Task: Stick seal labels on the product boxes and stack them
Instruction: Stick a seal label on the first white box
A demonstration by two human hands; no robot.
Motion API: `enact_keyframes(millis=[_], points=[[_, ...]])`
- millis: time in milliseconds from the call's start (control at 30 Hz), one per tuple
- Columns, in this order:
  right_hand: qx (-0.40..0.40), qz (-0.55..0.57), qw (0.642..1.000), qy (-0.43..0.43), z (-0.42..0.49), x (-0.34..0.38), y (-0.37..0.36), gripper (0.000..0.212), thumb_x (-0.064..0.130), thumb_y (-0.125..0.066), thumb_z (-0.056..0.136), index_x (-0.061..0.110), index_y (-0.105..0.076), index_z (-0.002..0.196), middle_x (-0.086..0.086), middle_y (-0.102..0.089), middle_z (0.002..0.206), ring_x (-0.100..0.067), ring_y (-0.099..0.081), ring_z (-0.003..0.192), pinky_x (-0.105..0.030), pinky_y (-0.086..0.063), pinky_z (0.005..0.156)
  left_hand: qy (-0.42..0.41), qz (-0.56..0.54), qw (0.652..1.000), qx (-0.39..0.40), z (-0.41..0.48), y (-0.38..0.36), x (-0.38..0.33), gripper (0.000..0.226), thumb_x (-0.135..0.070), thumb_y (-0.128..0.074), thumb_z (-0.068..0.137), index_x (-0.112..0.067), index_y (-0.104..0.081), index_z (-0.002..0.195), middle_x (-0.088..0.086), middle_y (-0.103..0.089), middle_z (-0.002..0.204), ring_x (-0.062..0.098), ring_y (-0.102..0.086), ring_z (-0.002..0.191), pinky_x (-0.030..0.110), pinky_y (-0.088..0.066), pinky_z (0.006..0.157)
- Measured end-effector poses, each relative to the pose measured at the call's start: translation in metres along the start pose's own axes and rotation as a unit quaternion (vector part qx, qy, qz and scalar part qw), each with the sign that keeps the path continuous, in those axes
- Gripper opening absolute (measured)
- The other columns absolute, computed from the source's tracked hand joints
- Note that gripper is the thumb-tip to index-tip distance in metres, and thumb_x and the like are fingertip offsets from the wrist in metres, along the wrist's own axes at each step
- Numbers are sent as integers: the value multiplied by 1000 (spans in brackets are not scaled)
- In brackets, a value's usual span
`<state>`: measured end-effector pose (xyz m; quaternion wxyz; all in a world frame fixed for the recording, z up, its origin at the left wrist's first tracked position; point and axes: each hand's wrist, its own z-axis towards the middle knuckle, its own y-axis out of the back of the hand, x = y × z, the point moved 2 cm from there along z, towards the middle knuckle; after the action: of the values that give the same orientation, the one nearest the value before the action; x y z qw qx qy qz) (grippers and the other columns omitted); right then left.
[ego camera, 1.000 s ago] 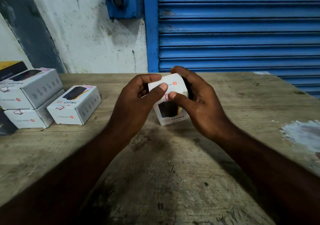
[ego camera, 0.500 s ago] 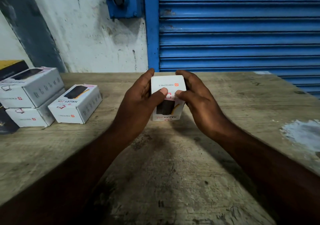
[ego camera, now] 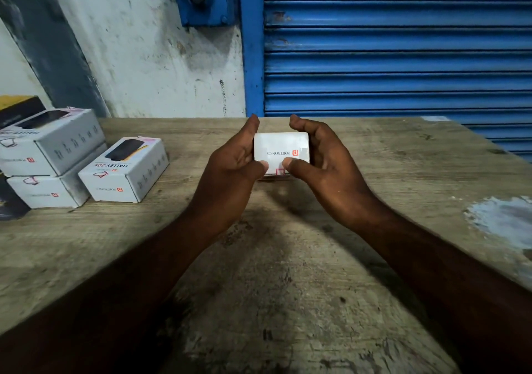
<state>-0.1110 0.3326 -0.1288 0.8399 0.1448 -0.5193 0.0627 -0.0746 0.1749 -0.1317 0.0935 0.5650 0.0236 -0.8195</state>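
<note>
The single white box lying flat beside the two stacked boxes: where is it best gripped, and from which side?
Probably from above, pinching the single box across its near logo end and far end. It lies flat on the table, both ends look free, while its left wall sits close to the stack.

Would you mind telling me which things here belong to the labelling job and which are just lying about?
Part of the job: the white box, gripped by the left hand and right hand; the red seal label at its near edge; the two stacked boxes; the single box beside them.
Lying about: the black-and-yellow box at far left; the blue shutter.
</note>
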Motion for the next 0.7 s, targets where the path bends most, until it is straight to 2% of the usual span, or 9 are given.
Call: enact_keyframes(millis=[67,133,267,400,533,633,700], points=[[-1,-32,999,1,0,1,0,71,22,-72,75,21,-48,142,9,-60,134,-11,-60,122,-44,-52,105,4,-16,1000,2,1,1,2,75,5,-55,85,-12,-34,154,-8,-43,153,-5,-50,130,23,-40,109],[-1,-57,998,5,1,0,0,80,25,-76,74,20,-45,148,4,-60,136,-13,-60,124,-44,-52,105,8,-24,1000,3,1,2,3,78,-3,-55,80,-13,-34,154,-8,-44,153,-3,-49,132,25,-40,110],[7,-64,998,3,4,-1,1,84,23,-72,75,15,-40,152,-2,-50,151,-14,-53,134,-42,-46,112,8,-37,999,9,1,1,4,70,14,-50,93,-10,-30,156,-3,-39,157,-6,-51,126,20,-43,104],[16,-51,999,-1,6,2,3,78,17,-61,81,9,-35,155,-2,-34,162,-13,-38,146,-43,-34,121,13,-23,999,20,2,-1,4,72,17,-49,93,-8,-25,157,-14,-42,146,-14,-56,114,13,-46,92],[31,-82,996,-3,5,2,4,81,10,-73,90,9,-29,158,3,-35,160,-10,-43,142,-40,-37,120,10,8,1000,29,1,-1,4,78,16,-54,92,-9,-20,157,-28,-45,131,-19,-56,111,11,-46,89],[34,-102,994,1,5,2,4,85,3,-74,89,8,-27,158,16,-36,147,-6,-48,136,-37,-40,117,7,15,999,29,1,0,4,77,18,-50,93,-9,-20,158,-18,-38,143,-20,-53,112,9,-44,91],[35,-87,996,0,6,2,4,79,-3,-67,91,8,-27,158,15,-36,148,-7,-48,135,-39,-41,117,9,14,999,30,2,0,4,77,20,-48,92,-8,-20,158,-17,-38,143,-19,-54,112,10,-45,90]])
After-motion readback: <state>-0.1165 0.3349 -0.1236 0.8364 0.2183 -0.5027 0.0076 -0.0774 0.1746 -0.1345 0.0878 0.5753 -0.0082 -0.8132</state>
